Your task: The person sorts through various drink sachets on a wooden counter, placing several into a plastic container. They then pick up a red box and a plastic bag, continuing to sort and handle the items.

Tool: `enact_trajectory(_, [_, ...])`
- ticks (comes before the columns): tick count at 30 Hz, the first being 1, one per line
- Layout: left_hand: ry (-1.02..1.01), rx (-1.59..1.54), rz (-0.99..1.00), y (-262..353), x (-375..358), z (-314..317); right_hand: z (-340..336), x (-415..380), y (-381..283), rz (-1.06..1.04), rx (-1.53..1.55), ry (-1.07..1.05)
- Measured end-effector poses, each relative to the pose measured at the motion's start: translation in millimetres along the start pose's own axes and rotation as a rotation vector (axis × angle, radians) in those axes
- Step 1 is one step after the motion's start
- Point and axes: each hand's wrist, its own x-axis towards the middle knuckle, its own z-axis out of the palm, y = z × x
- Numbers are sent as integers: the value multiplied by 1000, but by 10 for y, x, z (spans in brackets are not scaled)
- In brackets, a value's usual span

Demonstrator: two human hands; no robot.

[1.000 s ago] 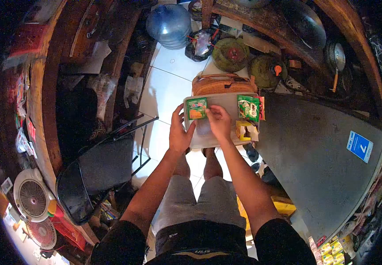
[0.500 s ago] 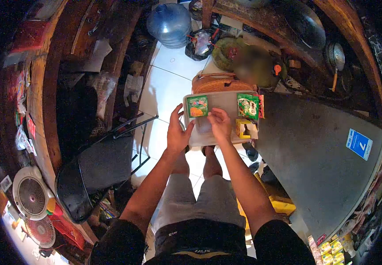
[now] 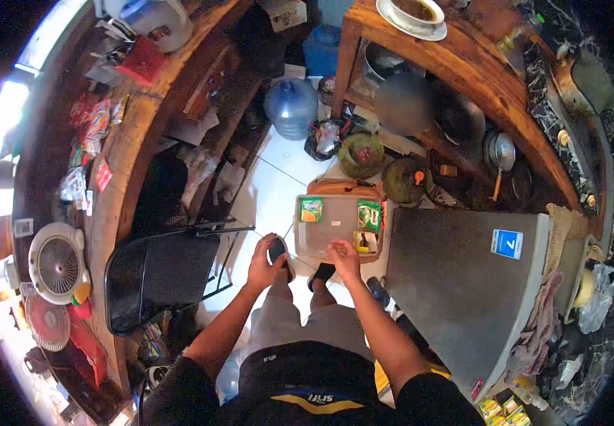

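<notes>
My left hand (image 3: 265, 264) is held over the floor, left of a pale plastic tray (image 3: 307, 245), its fingers and thumb apart and nothing between them. Over the tray's near edge is my right hand (image 3: 345, 258), fingers loosely bent, with no object seen in it. On the tray a green packet (image 3: 311, 210) lies at the far left corner. A green Milo packet (image 3: 369, 214) lies at the far right, partly over a red one. A yellow box with a dark opening (image 3: 366, 242) sits at the near right corner, closest to my right hand.
A brown wooden piece (image 3: 342, 186) shows behind the tray. To the right stands a grey-topped surface (image 3: 456, 298) with a blue label. A black folding chair (image 3: 161, 280) is on the left. Beyond are a blue water jug (image 3: 291, 108) and wooden shelving (image 3: 349, 60) with pans.
Both hands have drawn back from the tray towards my body, the right one away from the green packet. My view has tilted up, showing more of the shelves. The packets appear unmoved on the tray.
</notes>
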Motion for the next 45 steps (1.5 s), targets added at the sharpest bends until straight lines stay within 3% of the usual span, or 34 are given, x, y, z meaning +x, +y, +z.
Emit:
enact_trajectory(3, [-24, -62, -45, 173, -180, -116, -33, -106, -172, -148, -101, -49])
enact_trajectory(9, [-93, -92, 10, 693, -579, -656, -199, -637, -1035, -113, -42, -321])
enact_trajectory(13, [14, -161, 208, 830, -817, -1032, -390, -919, -1523, -118, -157, -519])
enact_trajectory(15, [75, -190, 167, 970, -974, -1279, -337, -936, -1777, -155, -227, -628])
enact_trajectory(17, [105, -214, 165, 1060, -1083, -1482, -228, -972, -2005, -163, -304, -604])
enact_trajectory(19, [172, -244, 163, 1033, -1150, -1596, 51, -982, -2153, -245, -360, -579])
enact_trajectory(22, [246, -354, 155, 929, -1240, -1785, 711, -1150, -2331, -287, -146, -467])
enact_trajectory(25, [253, -388, 186, 800, -1393, -2058, 1428, -1507, -2361, -251, -53, -507])
enact_trajectory(29, [332, -383, 189, 634, -1664, -2562, 2192, -1817, -2206, -282, -195, -773])
enact_trajectory(32, [392, -388, 154, 361, -1846, -2876, 2643, -1929, -2116, -282, -240, -842])
enact_trajectory(45, [535, -477, 41, -330, -2247, -3572, 3799, -2235, -1935, -243, -311, -970])
